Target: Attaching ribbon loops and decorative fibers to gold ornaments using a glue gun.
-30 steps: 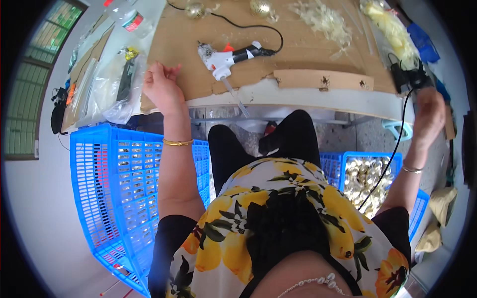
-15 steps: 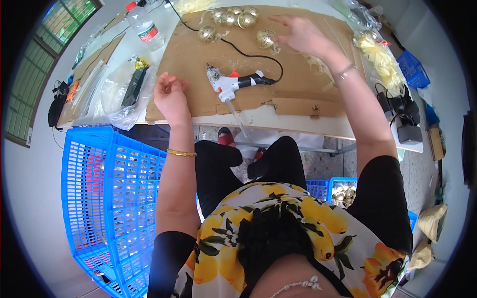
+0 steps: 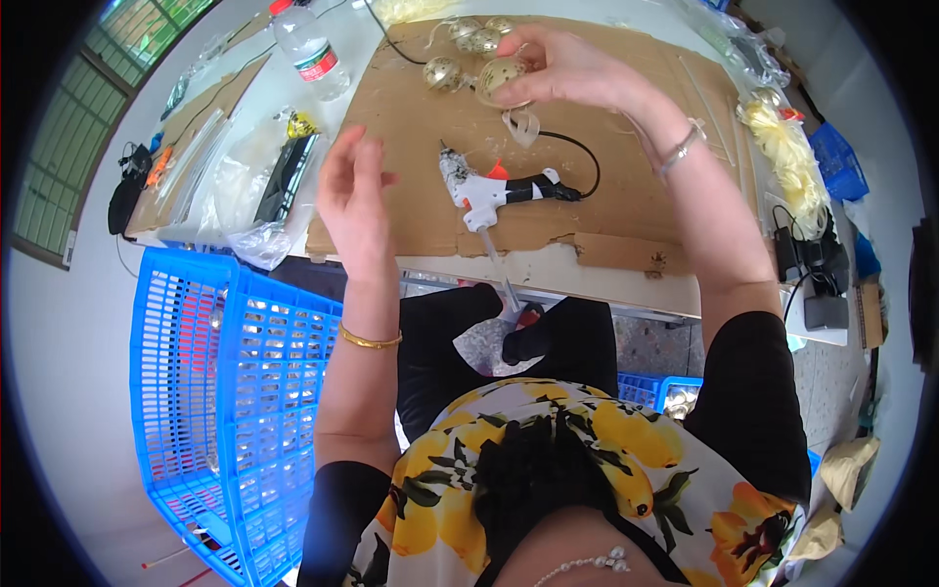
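Note:
My right hand [image 3: 562, 70] grips a speckled gold ball ornament [image 3: 501, 82] above the cardboard [image 3: 401, 196], with a pale ribbon [image 3: 523, 127] hanging below it. My left hand [image 3: 355, 186] is raised over the cardboard's left edge, fingers apart and holding nothing. Between the two hands lies a white-and-black glue gun [image 3: 479, 188], a clear glue stick [image 3: 499, 256] poking out of it past the table's near edge. More gold balls [image 3: 443, 74] rest at the far side, partly hidden by my right hand.
A water bottle [image 3: 309, 51] and clear plastic bags [image 3: 230, 181] are at the left. Cream ribbon bundles [image 3: 782, 157] and black plugs [image 3: 812, 264] line the right edge. A tall blue crate [image 3: 230, 391] stands on the floor at left. The glue gun's black cord loops across the cardboard.
My right hand has closed on a gold ball and lifted it off the cardboard. My left hand has opened its fingers more. The whole view has shifted slightly.

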